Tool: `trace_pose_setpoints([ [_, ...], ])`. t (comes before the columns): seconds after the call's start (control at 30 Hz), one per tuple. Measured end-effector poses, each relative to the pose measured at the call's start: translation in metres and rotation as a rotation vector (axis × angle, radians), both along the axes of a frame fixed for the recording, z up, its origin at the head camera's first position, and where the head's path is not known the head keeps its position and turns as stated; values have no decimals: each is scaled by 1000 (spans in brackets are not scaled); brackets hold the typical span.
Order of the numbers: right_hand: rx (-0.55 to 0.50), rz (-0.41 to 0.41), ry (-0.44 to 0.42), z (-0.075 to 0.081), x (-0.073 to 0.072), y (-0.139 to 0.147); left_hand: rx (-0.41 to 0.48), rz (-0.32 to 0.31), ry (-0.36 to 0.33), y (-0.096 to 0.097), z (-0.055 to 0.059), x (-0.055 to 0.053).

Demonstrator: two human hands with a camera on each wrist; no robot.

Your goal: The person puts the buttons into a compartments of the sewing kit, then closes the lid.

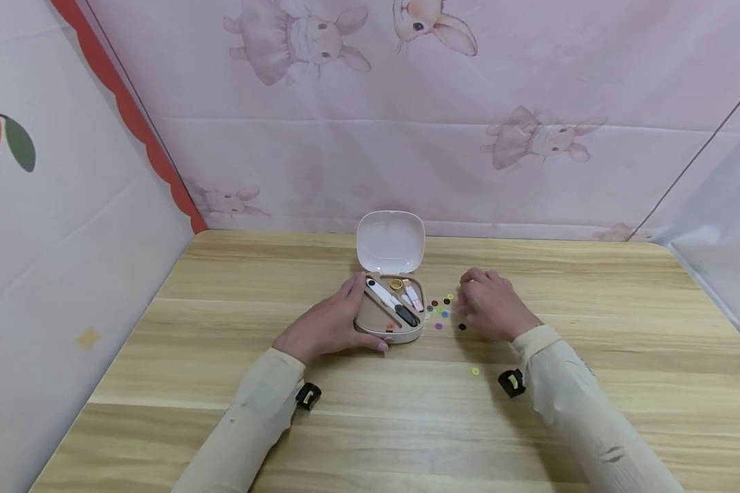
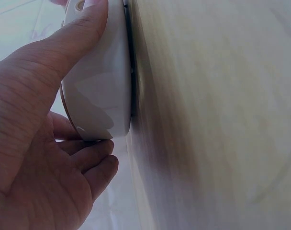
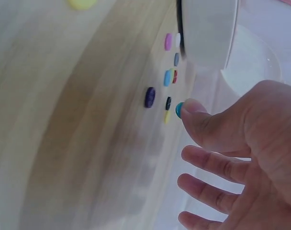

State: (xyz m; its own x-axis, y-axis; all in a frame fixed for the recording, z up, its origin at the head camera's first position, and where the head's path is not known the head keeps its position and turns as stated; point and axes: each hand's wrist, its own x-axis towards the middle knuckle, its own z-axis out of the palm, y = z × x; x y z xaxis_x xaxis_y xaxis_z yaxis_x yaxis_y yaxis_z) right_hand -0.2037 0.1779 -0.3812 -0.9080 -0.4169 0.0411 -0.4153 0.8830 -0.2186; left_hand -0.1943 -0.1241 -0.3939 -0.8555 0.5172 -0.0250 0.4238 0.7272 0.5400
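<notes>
My left hand (image 1: 327,327) holds the left side of a small white case (image 1: 401,338), its thumb along the front wall. The case's lid (image 1: 391,241) stands raised at the back. Inside lie a slim white and black tool (image 1: 385,296), a gold ring-shaped piece (image 1: 397,284), a pink and white item (image 1: 413,296) and a small orange-red piece (image 1: 391,327). To the right of the case, my right hand (image 1: 492,305) pinches a teal button (image 3: 179,110), visible in the right wrist view just off the table. The head view hides that button behind the fingers.
Several coloured buttons lie between the case and my right hand, among them a purple button (image 1: 438,326), a blue button (image 1: 445,314) and a dark button (image 1: 462,327). A yellow button (image 1: 475,371) lies nearer the front. A rabbit-print curtain (image 1: 345,164) hangs behind the wooden table (image 1: 370,424).
</notes>
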Motion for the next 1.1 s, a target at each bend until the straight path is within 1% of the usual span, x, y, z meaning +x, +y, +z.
trace_pose_setpoints([
  [0.2,-20,2,22,6,1,-7,3,0,-7,1,2,0],
  [0.43,-29,30,69,14,5,-18,-5,4,-13,1,2,0],
  [0.67,-84,60,134,19,9,-28,-3,2,-11,0,1,1],
  [0.83,-113,64,137,21,10,-37,5,0,-6,0,2,1],
  [0.97,-131,72,115,21,12,-44,5,2,-11,0,2,1],
  [1.1,-140,87,116,21,13,-48,9,3,-14,0,2,1],
])
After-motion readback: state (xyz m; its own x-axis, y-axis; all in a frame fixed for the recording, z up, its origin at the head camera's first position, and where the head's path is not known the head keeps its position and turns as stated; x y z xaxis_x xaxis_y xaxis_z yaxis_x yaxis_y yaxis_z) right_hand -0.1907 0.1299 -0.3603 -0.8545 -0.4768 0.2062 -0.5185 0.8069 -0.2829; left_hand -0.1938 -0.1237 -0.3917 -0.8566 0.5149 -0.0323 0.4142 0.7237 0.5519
